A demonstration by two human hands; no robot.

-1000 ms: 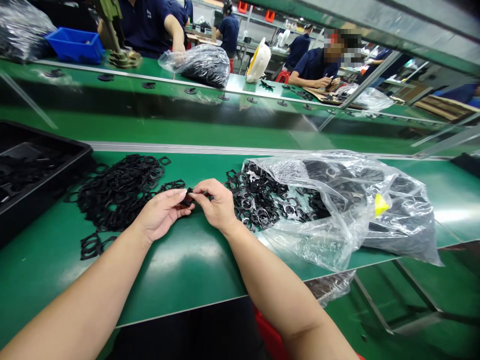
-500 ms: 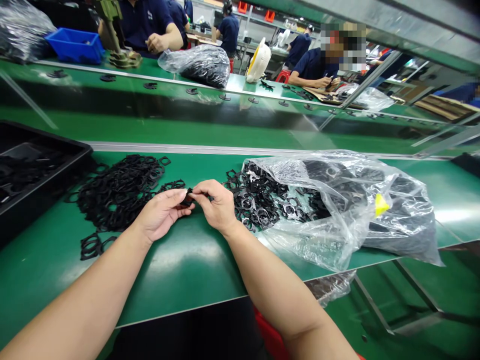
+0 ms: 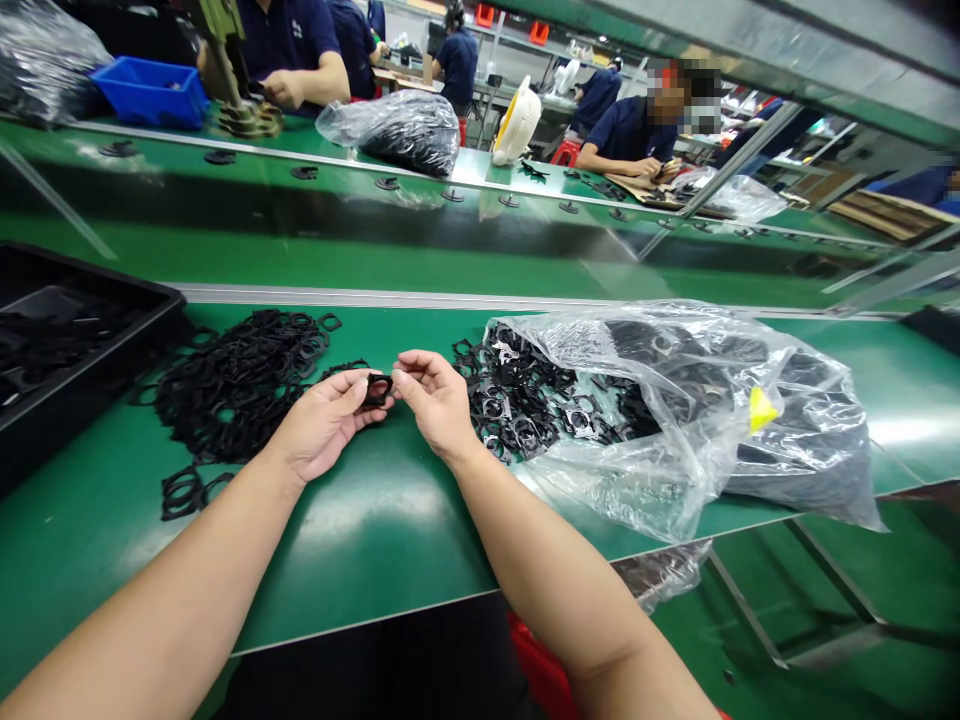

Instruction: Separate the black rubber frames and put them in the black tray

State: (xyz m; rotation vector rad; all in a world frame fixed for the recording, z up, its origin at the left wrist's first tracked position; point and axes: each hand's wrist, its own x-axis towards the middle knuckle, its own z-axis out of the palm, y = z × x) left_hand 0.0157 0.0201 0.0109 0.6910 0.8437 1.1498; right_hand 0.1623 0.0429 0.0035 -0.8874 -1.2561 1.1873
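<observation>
Head view, far left: a black bin (image 3: 154, 300) stands on the green bench (image 3: 375, 540), dark parts lying inside it. Just beside it, a pile of black frames (image 3: 240, 385) spreads over the surface, and a few loose pieces (image 3: 180, 493) lie nearer the front edge. Next comes the left hand (image 3: 322, 425), pinching a single black frame (image 3: 379, 379) between thumb and fingers, held up between the two hands with its round opening showing. At that frame's right edge is the right hand (image 3: 439, 405), fingers curled, thumb and forefinger close together; whether they grip it I cannot tell. Further right, a heap of black and silvery parts (image 3: 517, 400) lies at the mouth of a large clear plastic bag (image 3: 675, 420), which bears a yellow patch (image 3: 763, 410) and holds more dark parts.
</observation>
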